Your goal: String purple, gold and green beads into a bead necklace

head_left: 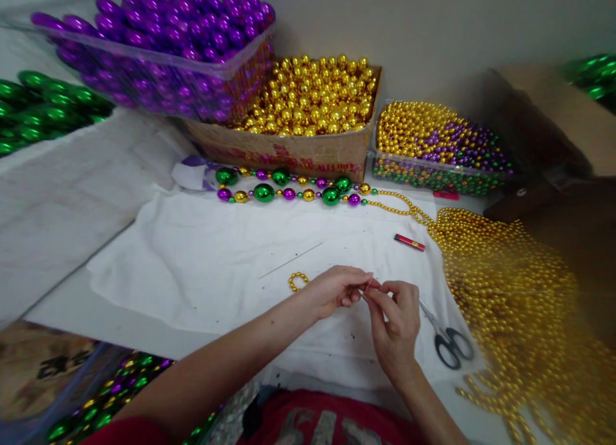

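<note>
My left hand [344,286] and my right hand [395,313] meet over the white cloth [192,259], fingertips pinched close together. Between them shows a thin, reddish thread-like piece, too small to make out fully. A short ring of gold beads [298,281] lies beside my left wrist, and a long thin needle [291,260] rests behind it. Scissors with dark handles [450,344] lie just right of my right hand. Farther back is a red lighter [409,242]. A necklace of green, purple and gold beads [264,192] stretches across the back of the cloth.
A clear bin of purple beads [250,59], a cardboard box of gold beads [283,147] and a bin of small mixed beads [443,166] line the back. Gold bead strands [510,278] heap at right. Green beads [43,105] sit at far left.
</note>
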Demonstrator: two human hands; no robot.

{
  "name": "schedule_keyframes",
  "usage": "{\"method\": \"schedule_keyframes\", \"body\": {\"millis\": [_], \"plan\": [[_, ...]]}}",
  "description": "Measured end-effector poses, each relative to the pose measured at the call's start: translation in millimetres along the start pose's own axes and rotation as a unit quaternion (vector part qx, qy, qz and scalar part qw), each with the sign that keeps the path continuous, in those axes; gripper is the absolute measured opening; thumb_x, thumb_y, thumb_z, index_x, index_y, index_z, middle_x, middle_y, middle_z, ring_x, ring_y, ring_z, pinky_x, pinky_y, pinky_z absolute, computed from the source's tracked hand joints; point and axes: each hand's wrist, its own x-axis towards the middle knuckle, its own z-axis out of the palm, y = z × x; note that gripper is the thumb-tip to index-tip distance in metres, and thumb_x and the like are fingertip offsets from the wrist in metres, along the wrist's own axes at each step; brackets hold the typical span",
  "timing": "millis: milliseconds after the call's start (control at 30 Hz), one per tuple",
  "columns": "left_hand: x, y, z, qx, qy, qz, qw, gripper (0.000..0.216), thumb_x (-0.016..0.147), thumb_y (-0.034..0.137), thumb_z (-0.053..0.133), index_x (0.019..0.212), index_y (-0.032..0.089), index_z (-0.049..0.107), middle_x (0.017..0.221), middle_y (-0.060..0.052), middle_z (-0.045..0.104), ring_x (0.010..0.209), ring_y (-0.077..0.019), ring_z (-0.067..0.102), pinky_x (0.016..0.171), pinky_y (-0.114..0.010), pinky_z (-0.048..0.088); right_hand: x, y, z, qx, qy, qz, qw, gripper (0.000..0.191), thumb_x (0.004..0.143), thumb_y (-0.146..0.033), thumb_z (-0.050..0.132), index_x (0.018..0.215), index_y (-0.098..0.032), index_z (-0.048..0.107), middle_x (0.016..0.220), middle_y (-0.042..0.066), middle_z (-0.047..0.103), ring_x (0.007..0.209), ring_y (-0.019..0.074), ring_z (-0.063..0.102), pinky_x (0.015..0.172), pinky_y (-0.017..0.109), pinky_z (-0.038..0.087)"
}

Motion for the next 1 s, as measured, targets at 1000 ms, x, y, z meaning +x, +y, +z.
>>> {"method": "schedule_keyframes", "body": {"millis": [1000], "plan": [[13.7, -44.0, -11.5, 0.218, 0.29, 0.319, 0.876, 0.01, 0.08, 0.028, 0.062, 0.083, 0.018, 0.064, 0.075, -0.002, 0.062, 0.067, -0.0129, 0.056, 0.057, -0.022, 0.041, 18.6, 36.8, 42.8, 0.436, -0.054, 0.375, 0.816, 0.019, 0.075, -0.038, 0.065, 0.072, -0.019, 0.06, 0.066, 0.002, 0.063, 0.06, 0.0164, 0.058, 0.051, 0.025, 0.042]]}}
